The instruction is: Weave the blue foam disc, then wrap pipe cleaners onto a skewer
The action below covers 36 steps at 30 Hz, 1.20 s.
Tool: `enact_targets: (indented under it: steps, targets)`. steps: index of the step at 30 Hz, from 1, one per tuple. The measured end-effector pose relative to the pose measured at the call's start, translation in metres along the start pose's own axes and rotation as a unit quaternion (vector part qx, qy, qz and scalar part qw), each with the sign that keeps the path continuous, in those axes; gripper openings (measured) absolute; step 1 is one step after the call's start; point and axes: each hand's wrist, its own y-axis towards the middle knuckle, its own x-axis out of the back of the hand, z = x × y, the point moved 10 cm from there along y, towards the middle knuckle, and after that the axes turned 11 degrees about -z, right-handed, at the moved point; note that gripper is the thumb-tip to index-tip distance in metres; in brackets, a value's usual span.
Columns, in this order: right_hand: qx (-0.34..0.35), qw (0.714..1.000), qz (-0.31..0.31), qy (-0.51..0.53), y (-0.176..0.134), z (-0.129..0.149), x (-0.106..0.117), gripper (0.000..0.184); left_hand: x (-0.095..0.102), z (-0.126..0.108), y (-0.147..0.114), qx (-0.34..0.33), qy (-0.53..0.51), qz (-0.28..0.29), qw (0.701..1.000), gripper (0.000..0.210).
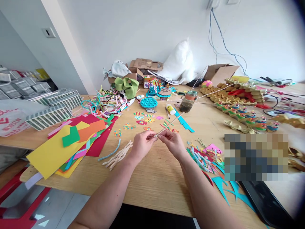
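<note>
Just above the table, my left hand (144,142) and my right hand (172,142) meet with fingertips pinched together. Between them is a thin, straight cream pipe cleaner (170,123), its long end pointing up and to the right. A small pale bit at its lower end sits between the fingertips; its shape is mostly hidden. Left of my left hand lie several wavy cream pipe cleaners (118,155) and a pale blue one (111,151). Beyond my hands are several decorated paper fish (141,122) and small scattered paper bits (129,126).
Coloured paper sheets (52,152) cover the left side. A glue bottle (170,109), a glass jar (188,101) of dark liquid and blue paper strips (184,121) lie beyond my hands. Paper scraps (205,156), egg cartons (238,95) and a black tray (267,203) are at right.
</note>
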Motion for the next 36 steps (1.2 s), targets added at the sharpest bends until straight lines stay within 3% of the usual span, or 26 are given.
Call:
enact_targets:
  steps: [4, 11, 14, 17, 20, 24, 28, 31, 34, 36]
  targets:
    - [-0.012, 1.0, -0.001, 0.013, -0.002, 0.002, -0.004, 0.028, 0.006, -0.021, -0.005, -0.119, 0.142, -0.037, 0.982, 0.013]
    - [-0.04, 0.999, -0.009, 0.012, -0.002, -0.006, -0.003, 0.032, 0.011, -0.023, -0.002, -0.118, 0.187, -0.052, 0.974, 0.014]
    - [-0.018, 1.0, -0.015, 0.004, -0.001, -0.004, -0.001, 0.029, 0.007, -0.011, -0.001, -0.053, 0.132, -0.035, 0.989, 0.015]
    - [0.003, 1.0, -0.019, -0.018, 0.0, -0.001, 0.001, 0.026, -0.002, 0.013, -0.001, 0.089, -0.024, 0.004, 0.996, 0.014]
    - [0.032, 0.999, -0.013, -0.035, -0.001, 0.006, 0.003, 0.023, -0.014, 0.026, -0.006, 0.205, -0.18, 0.058, 0.96, 0.021]
    - [0.064, 0.997, 0.019, -0.033, -0.003, 0.014, 0.0, 0.021, -0.024, 0.028, -0.015, 0.302, -0.286, 0.142, 0.898, 0.03]
    - [0.055, 0.997, 0.052, 0.012, -0.004, 0.013, -0.005, 0.021, -0.029, 0.029, -0.025, 0.355, -0.329, 0.208, 0.85, 0.028]
    - [0.034, 0.995, 0.075, 0.049, -0.005, 0.01, -0.01, 0.023, -0.03, 0.031, -0.029, 0.378, -0.343, 0.225, 0.83, 0.026]
    - [0.028, 0.995, 0.082, 0.058, -0.005, 0.009, -0.011, 0.024, -0.03, 0.033, -0.03, 0.389, -0.342, 0.221, 0.826, 0.025]
    - [0.026, 0.996, 0.071, 0.046, -0.004, 0.008, -0.009, 0.024, -0.029, 0.036, -0.028, 0.377, -0.326, 0.21, 0.841, 0.026]
